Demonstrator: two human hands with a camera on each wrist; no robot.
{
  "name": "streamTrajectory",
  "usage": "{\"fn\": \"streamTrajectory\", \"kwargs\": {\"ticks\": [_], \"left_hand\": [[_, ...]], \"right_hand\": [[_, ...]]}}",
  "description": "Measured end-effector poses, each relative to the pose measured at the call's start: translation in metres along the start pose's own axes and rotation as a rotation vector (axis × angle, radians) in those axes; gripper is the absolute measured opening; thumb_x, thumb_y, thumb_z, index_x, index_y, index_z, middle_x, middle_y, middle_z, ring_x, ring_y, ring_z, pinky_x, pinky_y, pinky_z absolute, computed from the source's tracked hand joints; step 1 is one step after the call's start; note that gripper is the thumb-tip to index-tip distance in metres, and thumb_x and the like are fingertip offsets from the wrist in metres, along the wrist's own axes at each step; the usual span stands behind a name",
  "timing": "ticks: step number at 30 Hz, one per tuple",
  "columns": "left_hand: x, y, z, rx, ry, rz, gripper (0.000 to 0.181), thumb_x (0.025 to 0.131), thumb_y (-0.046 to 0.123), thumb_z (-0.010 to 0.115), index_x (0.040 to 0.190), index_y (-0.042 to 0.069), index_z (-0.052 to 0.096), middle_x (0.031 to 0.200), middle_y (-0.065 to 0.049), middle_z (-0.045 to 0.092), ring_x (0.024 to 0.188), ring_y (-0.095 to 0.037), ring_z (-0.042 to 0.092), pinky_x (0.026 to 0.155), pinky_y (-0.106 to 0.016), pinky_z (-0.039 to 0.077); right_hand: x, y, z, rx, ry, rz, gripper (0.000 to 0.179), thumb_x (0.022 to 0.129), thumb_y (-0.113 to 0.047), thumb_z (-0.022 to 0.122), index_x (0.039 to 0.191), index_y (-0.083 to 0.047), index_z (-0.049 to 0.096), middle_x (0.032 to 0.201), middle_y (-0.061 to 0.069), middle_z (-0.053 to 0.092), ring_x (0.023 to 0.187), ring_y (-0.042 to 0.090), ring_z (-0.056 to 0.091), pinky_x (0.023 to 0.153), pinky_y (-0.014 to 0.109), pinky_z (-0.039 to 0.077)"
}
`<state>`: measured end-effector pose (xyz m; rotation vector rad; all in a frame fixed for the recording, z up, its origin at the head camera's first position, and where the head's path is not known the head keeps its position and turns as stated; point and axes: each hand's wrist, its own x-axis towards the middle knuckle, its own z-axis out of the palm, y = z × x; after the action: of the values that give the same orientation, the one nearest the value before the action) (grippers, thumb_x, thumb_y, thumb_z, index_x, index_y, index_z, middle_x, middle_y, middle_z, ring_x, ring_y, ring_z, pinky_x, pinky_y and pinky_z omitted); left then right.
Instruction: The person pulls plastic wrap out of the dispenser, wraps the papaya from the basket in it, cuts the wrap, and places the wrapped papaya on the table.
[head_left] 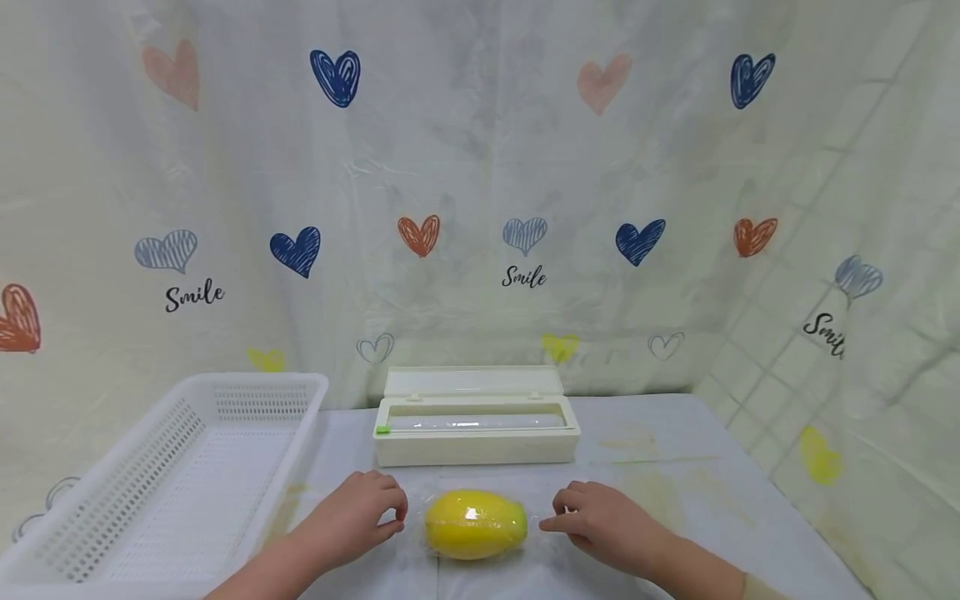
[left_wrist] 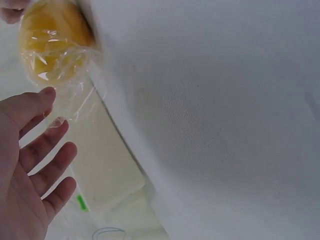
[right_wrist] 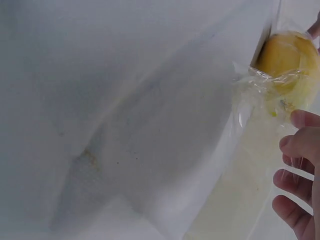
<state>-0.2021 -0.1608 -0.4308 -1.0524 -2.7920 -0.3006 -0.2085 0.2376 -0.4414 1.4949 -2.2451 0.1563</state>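
Observation:
A yellow, mango-like fruit (head_left: 471, 525) with a green end lies on its side on the white table, enclosed in clear plastic wrap (left_wrist: 75, 55). Loose, crumpled film sticks out at both ends. My left hand (head_left: 358, 518) is at the fruit's left end, thumb and index finger bent around the film's end; its other fingers spread loosely in the left wrist view. At the green end, my right hand (head_left: 617, 527) has its thumb and index finger close together on the film (right_wrist: 240, 105), with wisps of it hanging among the fingers. Neither hand touches the fruit.
Just behind the fruit stands a white wrap dispenser (head_left: 476, 450), lid raised, a roll of film inside and a green slider at its left. A white plastic basket (head_left: 300, 433) fills the left side. Behind the table hangs a heart-patterned curtain (head_left: 465, 183).

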Motion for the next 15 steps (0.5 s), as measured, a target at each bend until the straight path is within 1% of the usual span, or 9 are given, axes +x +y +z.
{"fn": "streamTrajectory", "kwargs": {"ticks": [4,7,12,15], "left_hand": [[0.003,0.000,0.004,0.013,-0.007,0.026,0.018,0.084,0.024,0.079,0.078,0.031,0.064,0.084,0.019,0.056,0.081,-0.007,0.051,0.072,-0.031,0.042],[0.005,-0.001,0.008,0.034,-0.025,0.028,0.019,0.084,0.025,0.079,0.077,0.031,0.062,0.083,0.017,0.056,0.080,-0.007,0.050,0.072,-0.031,0.041],[0.009,-0.004,0.014,0.058,-0.061,0.007,0.021,0.084,0.028,0.079,0.076,0.033,0.060,0.083,0.017,0.054,0.080,-0.007,0.048,0.073,-0.031,0.041],[0.010,-0.005,0.016,0.071,-0.057,0.007,0.020,0.084,0.028,0.079,0.076,0.032,0.061,0.082,0.017,0.054,0.078,-0.007,0.047,0.072,-0.031,0.042]], "right_hand": [[0.003,-0.002,0.003,0.002,-0.083,0.006,0.047,0.072,-0.002,0.083,0.110,-0.028,0.076,0.087,-0.011,0.056,0.076,0.004,0.048,0.067,0.011,0.040],[0.003,-0.003,0.005,0.003,-0.140,0.025,0.046,0.075,-0.003,0.082,0.114,-0.028,0.075,0.088,-0.012,0.056,0.077,0.003,0.047,0.068,0.012,0.040],[0.003,-0.004,0.008,0.008,-0.184,0.060,0.045,0.078,-0.004,0.080,0.116,-0.027,0.075,0.087,-0.013,0.056,0.077,0.002,0.046,0.067,0.012,0.041],[0.004,-0.005,0.008,0.004,-0.191,0.066,0.044,0.079,-0.005,0.080,0.116,-0.027,0.075,0.087,-0.013,0.056,0.077,0.002,0.047,0.066,0.013,0.041]]}}
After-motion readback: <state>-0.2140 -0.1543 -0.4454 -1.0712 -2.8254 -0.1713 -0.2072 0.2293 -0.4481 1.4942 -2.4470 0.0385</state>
